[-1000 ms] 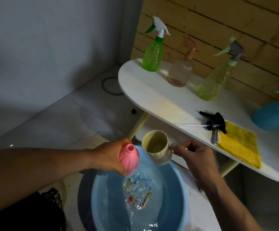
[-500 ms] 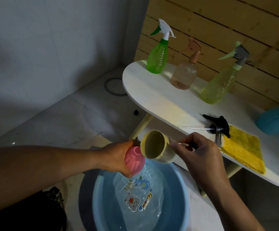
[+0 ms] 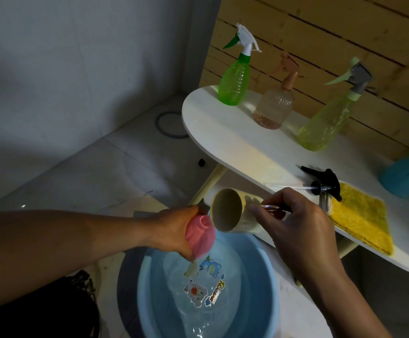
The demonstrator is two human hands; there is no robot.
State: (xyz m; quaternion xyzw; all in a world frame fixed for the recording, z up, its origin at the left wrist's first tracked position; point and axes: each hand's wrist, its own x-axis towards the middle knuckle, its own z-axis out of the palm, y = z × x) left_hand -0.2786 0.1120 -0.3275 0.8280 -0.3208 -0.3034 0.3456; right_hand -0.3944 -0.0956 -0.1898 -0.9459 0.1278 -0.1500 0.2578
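Currently the pink bottle (image 3: 199,236) hangs tilted over the basin (image 3: 270,296), just off the near edge of the table (image 3: 223,147), with the left hand (image 3: 171,230) wrapped round its body. The right hand (image 3: 293,225) pinches the handle of the cup (image 3: 232,211), which is tipped on its side, rim right at the bottle's neck. No stream shows, so I cannot tell how much has gone in; filling looks under way or nearly over. Water stands in the basin. Left to do, I judge: set the cup down and screw on the spray head (image 3: 325,182), lying at the table's near edge against the cloth (image 3: 362,220).
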